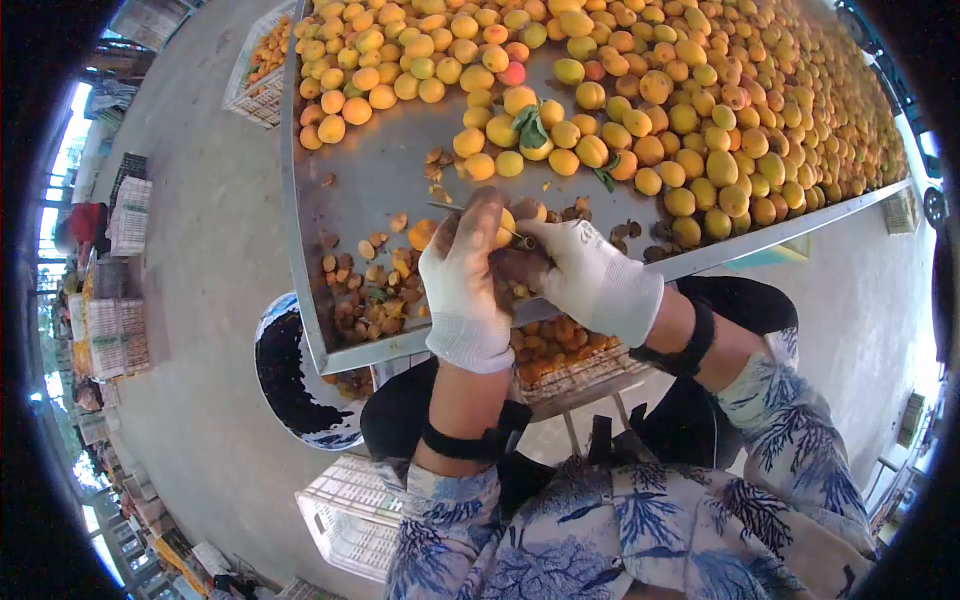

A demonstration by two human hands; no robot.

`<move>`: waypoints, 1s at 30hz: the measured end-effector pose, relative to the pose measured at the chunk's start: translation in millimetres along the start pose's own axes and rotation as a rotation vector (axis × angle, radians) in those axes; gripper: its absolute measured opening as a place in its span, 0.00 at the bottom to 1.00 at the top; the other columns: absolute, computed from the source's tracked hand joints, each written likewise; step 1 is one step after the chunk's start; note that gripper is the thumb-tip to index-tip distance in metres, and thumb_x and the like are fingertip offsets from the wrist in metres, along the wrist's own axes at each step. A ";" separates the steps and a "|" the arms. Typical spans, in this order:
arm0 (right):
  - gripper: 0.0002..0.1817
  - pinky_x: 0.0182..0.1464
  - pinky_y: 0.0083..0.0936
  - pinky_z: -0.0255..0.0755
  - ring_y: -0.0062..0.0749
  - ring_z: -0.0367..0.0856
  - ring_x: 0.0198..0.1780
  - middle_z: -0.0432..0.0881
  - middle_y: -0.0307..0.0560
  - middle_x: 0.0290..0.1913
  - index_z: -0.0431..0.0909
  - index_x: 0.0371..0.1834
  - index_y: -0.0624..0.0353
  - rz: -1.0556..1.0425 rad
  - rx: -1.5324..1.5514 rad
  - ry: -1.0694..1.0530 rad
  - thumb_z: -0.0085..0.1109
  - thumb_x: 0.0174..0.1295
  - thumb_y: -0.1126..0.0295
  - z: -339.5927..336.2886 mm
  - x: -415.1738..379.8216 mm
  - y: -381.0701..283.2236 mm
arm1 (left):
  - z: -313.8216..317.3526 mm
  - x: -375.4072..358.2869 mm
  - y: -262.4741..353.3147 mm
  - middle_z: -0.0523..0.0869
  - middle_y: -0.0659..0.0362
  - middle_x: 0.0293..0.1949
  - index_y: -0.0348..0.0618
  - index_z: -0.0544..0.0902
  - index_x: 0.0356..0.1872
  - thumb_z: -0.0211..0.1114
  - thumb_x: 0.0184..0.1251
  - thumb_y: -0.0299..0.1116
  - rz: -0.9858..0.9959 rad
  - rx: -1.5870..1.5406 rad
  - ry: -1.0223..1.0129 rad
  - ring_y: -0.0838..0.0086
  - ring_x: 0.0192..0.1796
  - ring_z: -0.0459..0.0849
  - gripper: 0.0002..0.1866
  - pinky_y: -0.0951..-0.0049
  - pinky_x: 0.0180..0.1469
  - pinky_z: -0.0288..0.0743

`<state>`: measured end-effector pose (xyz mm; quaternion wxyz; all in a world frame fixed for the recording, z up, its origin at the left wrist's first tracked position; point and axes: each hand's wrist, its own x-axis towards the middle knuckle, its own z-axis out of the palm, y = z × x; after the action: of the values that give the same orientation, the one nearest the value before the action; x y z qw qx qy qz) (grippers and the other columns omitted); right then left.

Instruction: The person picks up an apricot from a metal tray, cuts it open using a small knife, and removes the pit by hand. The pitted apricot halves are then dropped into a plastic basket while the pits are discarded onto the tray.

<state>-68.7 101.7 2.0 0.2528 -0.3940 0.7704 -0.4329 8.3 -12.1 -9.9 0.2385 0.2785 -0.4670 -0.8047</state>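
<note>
My left hand (462, 275), in a white glove with brown-stained fingers, is closed around a yellow apricot (505, 230). My right hand (580, 265), also gloved and stained, pinches close against it. A thin metal rod (522, 238) with a small ring at its end runs between the hands. Its ring lies at my right thumb and fingertips, while its other end pokes out left of my left fingers. Whether it goes through the fruit is hidden. Below and left of my hands, apricot pits and fruit scraps (375, 300) lie on the metal table (385, 185).
Whole apricots (720, 130) cover the table's far and right parts, some with green leaves (530, 127). A raised rim edges the table. Under it is a crate of orange fruit (560, 350). A bucket with dark contents (300, 375) and a white crate (350, 515) stand at lower left.
</note>
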 end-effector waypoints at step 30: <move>0.19 0.40 0.29 0.76 0.31 0.83 0.34 0.81 0.53 0.32 0.76 0.50 0.64 -0.009 0.131 0.114 0.63 0.55 0.70 -41.8 -11.5 -20.4 | 4.6 -16.7 -3.4 0.82 0.55 0.46 0.31 0.70 0.64 0.52 0.66 0.29 -0.060 0.062 -0.277 0.78 0.45 0.80 0.25 0.78 0.50 0.73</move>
<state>-84.9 124.3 41.0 0.2316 -0.3546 0.7520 -0.5051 17.0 3.1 -7.2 0.1389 0.1858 -0.5116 -0.8273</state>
